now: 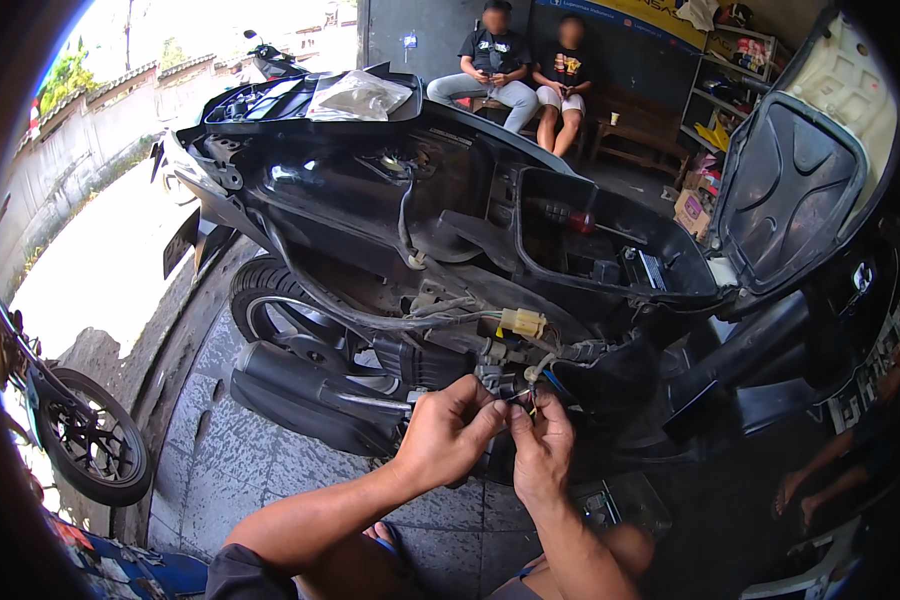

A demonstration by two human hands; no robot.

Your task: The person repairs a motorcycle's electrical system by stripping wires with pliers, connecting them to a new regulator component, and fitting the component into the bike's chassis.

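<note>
My left hand (448,432) and my right hand (538,448) are close together at the lower middle, both with fingertips pinched on thin wires (526,398), some yellow and dark. Small metal and plastic parts (491,362) sit just beyond my fingers, partly covered by them. A cream plastic connector (523,322) hangs above on a grey wire harness (440,319) along the opened body of a black scooter (320,190). The under-seat bin (550,250) is uncovered, with a red-handled tool (580,222) in it; the raised seat (790,180) shows its underside.
A rear wheel (255,300) and muffler (305,400) are below the harness. Another motorbike's wheel (90,437) is at left. Two people (495,60) sit on a wooden bench (635,145) behind; a shelf (732,90) stands at back right. Bare feet (800,505) show at right.
</note>
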